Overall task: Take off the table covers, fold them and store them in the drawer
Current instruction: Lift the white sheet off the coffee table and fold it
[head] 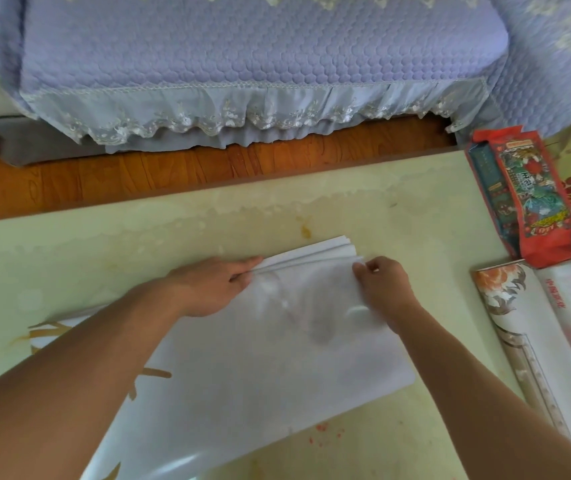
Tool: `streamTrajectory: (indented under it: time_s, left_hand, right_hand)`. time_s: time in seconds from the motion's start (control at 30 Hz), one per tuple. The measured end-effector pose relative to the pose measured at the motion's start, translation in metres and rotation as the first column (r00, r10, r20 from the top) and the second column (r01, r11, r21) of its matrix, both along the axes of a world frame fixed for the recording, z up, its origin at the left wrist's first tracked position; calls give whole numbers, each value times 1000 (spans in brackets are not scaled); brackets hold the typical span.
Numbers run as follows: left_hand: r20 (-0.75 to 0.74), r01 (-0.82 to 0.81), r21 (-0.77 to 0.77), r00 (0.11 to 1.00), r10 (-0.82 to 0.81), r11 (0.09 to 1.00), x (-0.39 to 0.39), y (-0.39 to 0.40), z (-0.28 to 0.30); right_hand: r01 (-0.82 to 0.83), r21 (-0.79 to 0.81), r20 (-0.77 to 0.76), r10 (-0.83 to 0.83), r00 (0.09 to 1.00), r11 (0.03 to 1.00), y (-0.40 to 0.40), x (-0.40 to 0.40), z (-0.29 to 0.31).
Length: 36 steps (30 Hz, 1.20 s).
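In the head view, a white table cover (260, 368) lies mid-frame on the bench (86, 258), its far edge stacked in narrow pleats. The left hand (213, 289) presses the fold with fairly straight fingers; the right hand (383, 284) has a pinching grip on the pleats' end. Square both ends before creasing, I judge. At right, a red packet (530, 195) and a rolled floral cover (519, 323) crowd the edge.
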<state>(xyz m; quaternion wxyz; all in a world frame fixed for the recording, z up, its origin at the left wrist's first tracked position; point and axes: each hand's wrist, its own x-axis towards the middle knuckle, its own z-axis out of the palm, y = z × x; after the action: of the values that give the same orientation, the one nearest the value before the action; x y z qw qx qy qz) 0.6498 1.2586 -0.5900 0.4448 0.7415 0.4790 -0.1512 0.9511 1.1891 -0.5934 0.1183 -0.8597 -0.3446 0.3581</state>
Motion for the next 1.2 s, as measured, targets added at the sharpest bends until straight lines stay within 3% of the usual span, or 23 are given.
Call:
streamTrajectory:
  time_s: [0.13,0.4,0.63,0.83,0.9,1.0,1.2]
  left_hand:
    - [109,-50,-58,993,56,997,-5,-2,-1]
    - [-58,-43,-35,997,41,998,7,-7,12]
    - [-79,-46,-52,996,42,998,6,-7,12]
    - [197,-136,-199,965,176,970,-5,-6,16]
    - [175,-203,-239,953,248,950,-6,-5,20]
    - [102,-301,-139,943,316,943,-4,-2,17]
    - [-51,-141,32,989,142,990,10,6,25]
  right_hand:
    - [-35,-61,118,42,992,997,-27,4,5]
    - [6,185,84,-22,996,983,-7,-15,0]
    - [232,329,-180,-180,967,915,-19,-18,13]
    - [234,195,-381,-146,913,953,-16,-2,18]
    - [214,202,-424,-112,899,956,-13,6,21]
    - [199,202,-550,-57,833,959,-16,11,23]
    - [189,213,-599,-25,800,958,-19,8,22]
